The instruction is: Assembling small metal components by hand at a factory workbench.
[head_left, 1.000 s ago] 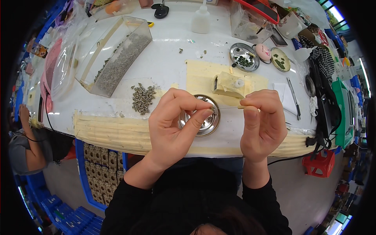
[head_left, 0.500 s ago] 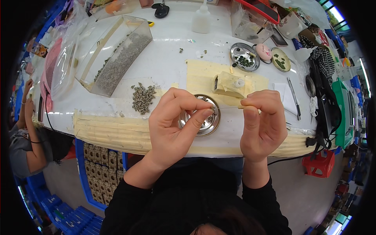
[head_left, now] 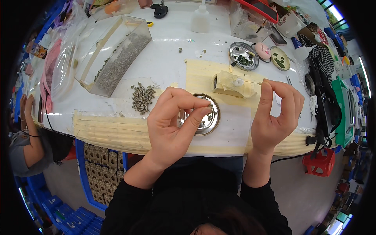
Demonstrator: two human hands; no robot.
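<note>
My left hand [head_left: 169, 127] pinches a small dark metal piece [head_left: 210, 106] between thumb and forefinger, above a round shiny metal dish [head_left: 216, 126] with several like pieces in it. Out to the right, my right hand [head_left: 277, 117] grips a thin needle-like tool [head_left: 251, 81] by its end, thumb against forefinger. The needle points left, its tip at a small white cap [head_left: 238, 81] on a block wrapped in yellowish tape [head_left: 231, 89]. Whether the tip touches the cap's inside, I cannot tell. Left of the dish lies a pile of small metal pieces [head_left: 142, 98].
A clear bin [head_left: 121, 58] of metal pieces stands at the left, a white squeeze bottle [head_left: 200, 20] at the back. Two round dishes [head_left: 244, 56] with dark green bits are at the right. Below the table edge is a blue crate [head_left: 81, 164]. Another person's arm [head_left: 33, 133] shows far left.
My right hand has moved right and slightly up, carrying the needle tool from beside the left hand's piece to the white cap. My left hand stays nearly in place.
</note>
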